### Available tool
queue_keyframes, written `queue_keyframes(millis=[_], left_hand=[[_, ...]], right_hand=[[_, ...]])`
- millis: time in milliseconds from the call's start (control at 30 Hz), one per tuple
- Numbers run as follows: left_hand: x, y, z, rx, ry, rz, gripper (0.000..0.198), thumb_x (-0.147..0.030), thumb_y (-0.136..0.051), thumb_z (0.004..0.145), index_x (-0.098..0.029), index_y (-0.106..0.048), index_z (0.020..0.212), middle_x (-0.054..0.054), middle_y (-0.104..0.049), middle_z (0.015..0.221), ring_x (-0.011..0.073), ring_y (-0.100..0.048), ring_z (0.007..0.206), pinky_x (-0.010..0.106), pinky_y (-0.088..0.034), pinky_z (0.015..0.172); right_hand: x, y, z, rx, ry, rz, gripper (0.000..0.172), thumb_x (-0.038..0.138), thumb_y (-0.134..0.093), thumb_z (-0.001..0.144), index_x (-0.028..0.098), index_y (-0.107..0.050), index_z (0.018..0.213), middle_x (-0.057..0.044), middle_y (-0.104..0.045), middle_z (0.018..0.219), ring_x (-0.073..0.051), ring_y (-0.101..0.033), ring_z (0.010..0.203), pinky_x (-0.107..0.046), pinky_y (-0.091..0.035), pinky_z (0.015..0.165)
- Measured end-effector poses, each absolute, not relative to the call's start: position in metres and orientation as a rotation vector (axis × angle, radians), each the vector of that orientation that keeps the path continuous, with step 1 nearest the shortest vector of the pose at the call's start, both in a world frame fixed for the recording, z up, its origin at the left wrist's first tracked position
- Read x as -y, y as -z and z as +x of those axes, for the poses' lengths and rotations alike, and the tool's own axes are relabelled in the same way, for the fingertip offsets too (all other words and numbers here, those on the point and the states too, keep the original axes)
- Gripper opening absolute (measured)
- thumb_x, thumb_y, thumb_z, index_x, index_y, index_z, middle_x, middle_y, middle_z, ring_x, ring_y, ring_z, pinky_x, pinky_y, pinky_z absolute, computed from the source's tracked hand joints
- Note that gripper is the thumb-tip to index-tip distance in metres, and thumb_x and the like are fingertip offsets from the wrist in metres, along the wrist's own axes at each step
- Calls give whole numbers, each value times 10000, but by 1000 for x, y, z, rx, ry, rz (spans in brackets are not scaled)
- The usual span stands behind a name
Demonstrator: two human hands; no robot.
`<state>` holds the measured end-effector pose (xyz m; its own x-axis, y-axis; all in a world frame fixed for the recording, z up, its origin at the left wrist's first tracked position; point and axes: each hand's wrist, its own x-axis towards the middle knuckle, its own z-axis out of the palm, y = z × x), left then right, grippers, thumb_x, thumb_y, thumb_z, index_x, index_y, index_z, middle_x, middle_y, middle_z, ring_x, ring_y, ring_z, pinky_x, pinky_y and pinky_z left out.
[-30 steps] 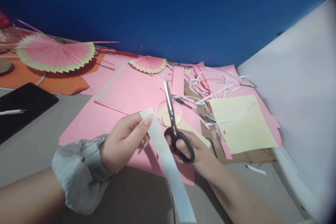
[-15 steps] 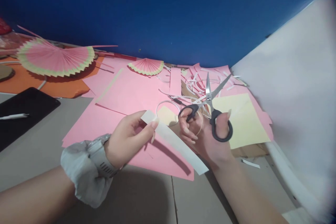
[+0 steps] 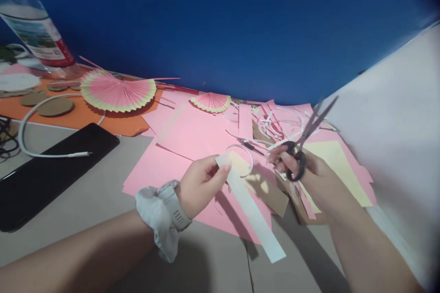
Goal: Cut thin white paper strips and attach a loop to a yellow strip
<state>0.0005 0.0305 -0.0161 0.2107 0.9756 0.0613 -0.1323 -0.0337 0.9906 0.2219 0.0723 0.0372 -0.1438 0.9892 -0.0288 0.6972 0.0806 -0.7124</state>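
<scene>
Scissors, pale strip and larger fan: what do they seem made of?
Scissors in the right hand: smooth dark handles, probably plastic; thin grey blades, likely steel, though blurred. Pale strip in the left hand: matte, likely paper, being thin and straight-edged. Larger fan: matte, probably paper, judging by its sharp pleats.

In left fingers (image 3: 220, 176): paper strip (image 3: 256, 217), over paper sheets (image 3: 168, 162). In right fingers (image 3: 289, 161): scissors (image 3: 299, 147). Left of left fingers: phone (image 3: 58, 178), cable (image 3: 23, 132) across top. Beyond left fingers: fan (image 3: 210, 102); farther left, second fan (image 3: 118, 95), then bottle (image 3: 41, 39). Beyond right fingers: paper scraps (image 3: 271, 123). Right of right fingers: separate sheet (image 3: 343, 171).
</scene>
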Motion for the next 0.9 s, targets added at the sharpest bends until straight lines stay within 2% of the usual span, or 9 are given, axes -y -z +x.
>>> queue_keyframes(millis=[100,167,267,367,500,633,767,833,900], left_hand=[[-30,18,0,-941,-1128,1251,272,-343,-436,888,-158,-536,716,-22,-511,616,95,-479,542,216,-396,523],[-30,19,0,-954,-1124,1250,272,-346,-430,891,-161,-524,716,-25,-505,607,93,-478,531,214,-398,517],[-29,19,1,-969,-1109,1243,286,-363,-409,899,-167,-502,713,-38,-487,585,86,-466,502,207,-400,499],[-28,19,2,-966,-1068,1250,312,-380,-401,901,-165,-511,703,-39,-485,570,88,-474,500,205,-408,490],[-28,15,3,-975,-978,1356,315,-367,-397,906,-153,-595,786,-26,-515,584,103,-515,531,216,-428,513],[-28,11,3,-981,-991,1609,257,-288,-416,907,-179,-649,899,38,-612,822,154,-576,807,272,-455,754],[-30,11,2,-1023,-1050,1695,259,-235,-427,901,-241,-668,997,61,-563,1187,195,-467,1155,344,-345,1002],[-30,11,2,-1009,-1026,1731,265,-233,-436,898,-255,-668,1024,51,-571,1222,206,-412,1228,370,-312,1037],[-30,12,3,-975,-979,1773,267,-237,-450,894,-262,-659,1059,44,-617,1177,211,-425,1225,378,-317,1036]], right_hand=[[-81,-38,234,2080,-212,-1909,252,424,-475,842,215,-551,961,-111,-617,881,-257,-568,749,-335,-384,584],[-88,-33,246,2197,336,-1878,201,322,-528,783,177,-550,920,-135,-604,804,-306,-551,763,-375,-362,611],[-96,-19,257,2201,520,-1782,339,294,-567,730,168,-528,1043,-147,-598,1001,-346,-515,917,-428,-371,742],[-94,-10,254,2223,533,-1654,378,303,-579,723,168,-519,1071,-119,-589,1041,-319,-511,939,-429,-385,805],[-80,-9,236,2247,281,-1507,374,232,-551,731,162,-497,1095,-109,-576,1031,-270,-531,961,-368,-418,812],[-68,-9,220,2263,191,-1420,346,191,-546,724,174,-509,1068,-89,-611,969,-252,-563,884,-350,-430,768],[-66,-5,215,2287,223,-1391,310,189,-552,733,175,-501,1039,-97,-609,993,-265,-557,923,-371,-414,799],[-65,-3,213,2292,241,-1385,318,203,-554,749,163,-488,1058,-114,-599,1027,-277,-541,955,-379,-408,813],[-63,-1,209,2335,206,-1358,314,204,-550,764,153,-485,1067,-117,-602,1012,-284,-538,946,-384,-406,802]])
